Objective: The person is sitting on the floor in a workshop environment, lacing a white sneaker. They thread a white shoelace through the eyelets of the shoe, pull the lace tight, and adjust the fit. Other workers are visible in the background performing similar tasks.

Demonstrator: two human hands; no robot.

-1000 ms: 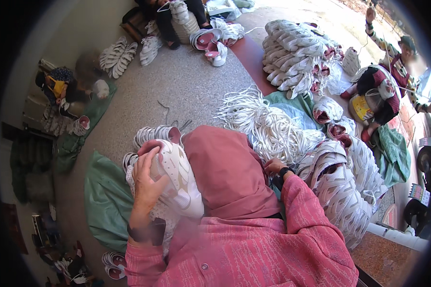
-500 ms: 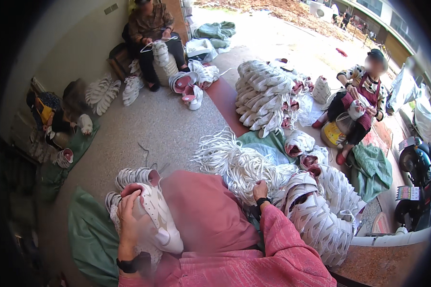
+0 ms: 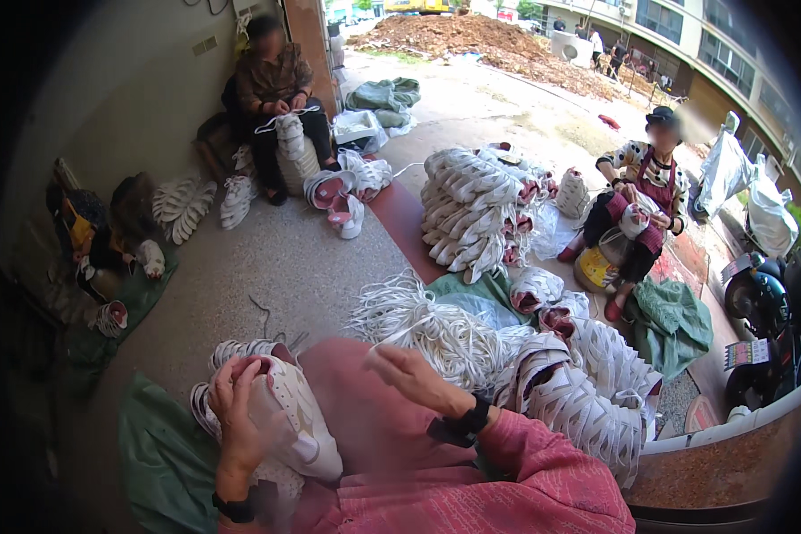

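My left hand is wrapped over the heel and collar of a white shoe with a pink lining, its toe pointing toward me. The shoe rests by my left leg, against the pink cloth over my lap. My right hand hovers above that cloth, its fingers toward the shoe. Its fingertips are smeared by motion, so whether they hold anything is unclear. Beyond it lies a large heap of white shoelaces. Another white shoe sits just behind the held one.
Stacked white shoes lie at my right, and a taller shoe pile stands farther off. Green sacking spreads at my left. Co-workers with shoes sit at the far left and right. A motorbike is at the right edge.
My right hand has lifted off the lace heap and moved left toward the shoe. My left hand keeps its grip on the shoe. The view has tilted up slightly.
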